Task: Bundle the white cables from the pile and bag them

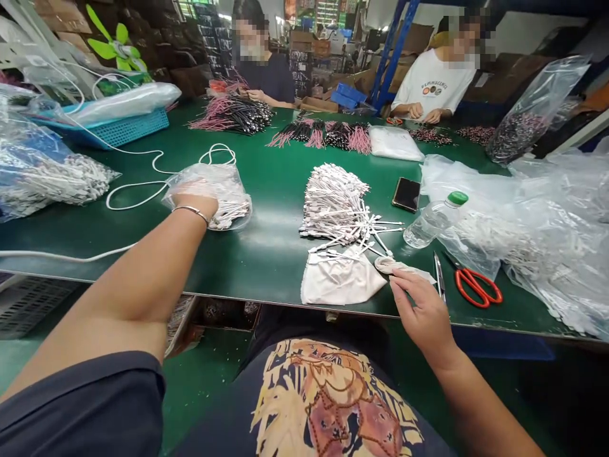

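Note:
My left hand (197, 195) reaches into a clear plastic bag (238, 190) that holds short white cables (231, 212). The plastic blurs its fingers, so their grip is hidden. My right hand (421, 311) lies at the table's front edge, its fingers stretched out and their tips on a rolled off-white cloth (412, 270). Beside it a white cloth (340, 279) is spread flat, with a few white cables across its top edge. Behind the cloth rises a thick pile of short white cables (333, 200), some splayed to the right.
Right of my right hand lie tweezers (439, 276), red-handled scissors (476, 285), a water bottle (432, 219), a phone (406, 193) and bagged white cables (523, 241). A white cord (136, 197) loops at left near a blue basket (118, 130). Two people sit opposite, behind black-and-pink wire bundles (238, 114).

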Motion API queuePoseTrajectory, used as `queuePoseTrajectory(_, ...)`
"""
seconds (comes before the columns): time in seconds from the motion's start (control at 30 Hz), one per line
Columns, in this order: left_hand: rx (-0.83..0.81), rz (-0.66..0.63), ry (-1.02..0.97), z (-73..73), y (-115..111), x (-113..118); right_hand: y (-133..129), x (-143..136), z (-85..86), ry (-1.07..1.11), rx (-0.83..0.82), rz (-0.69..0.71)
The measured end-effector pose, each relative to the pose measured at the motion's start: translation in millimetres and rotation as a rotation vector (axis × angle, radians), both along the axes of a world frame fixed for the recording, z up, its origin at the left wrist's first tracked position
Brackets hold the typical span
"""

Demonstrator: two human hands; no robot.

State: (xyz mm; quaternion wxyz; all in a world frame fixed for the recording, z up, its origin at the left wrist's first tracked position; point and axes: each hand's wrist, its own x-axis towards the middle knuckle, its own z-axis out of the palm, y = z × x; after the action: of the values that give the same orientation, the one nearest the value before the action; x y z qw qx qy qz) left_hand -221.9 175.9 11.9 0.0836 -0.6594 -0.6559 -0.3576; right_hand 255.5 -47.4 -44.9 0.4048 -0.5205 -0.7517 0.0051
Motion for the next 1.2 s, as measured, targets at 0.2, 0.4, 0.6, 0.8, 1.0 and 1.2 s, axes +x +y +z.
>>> queuePoseTrajectory(0.2,-0.193,0.271,0.059,-7.8,8,-8,-2,4,-24.2,0.084,0.085,-0.142)
queuePoseTrajectory(0.4,-0.219,0.271,0.172,-4.6,1,5,2,0,-27.2,0.040,0.090,-0.164)
queuePoseTrajectory(0.6,-0.254,-0.045,0.340,-5.3,-58,63,-1,-11,-7.8,0.023,-0.018,0.033)
queuePoseTrajectory(0.8,-0.379,-0.676,0.450,-8.7,-119,184,32,-24,10.1,-0.180,-0.157,0.072)
queuePoseTrajectory(1.0,-0.481,-0.732,0.488,-8.9,-102,249,85,-21,24.8,-0.702,-0.308,0.112)
queuePoseTrajectory(1.2,-0.555,-0.738,0.459,-16.5,-89,262,97,-26,30.2,-0.839,-0.287,0.106)
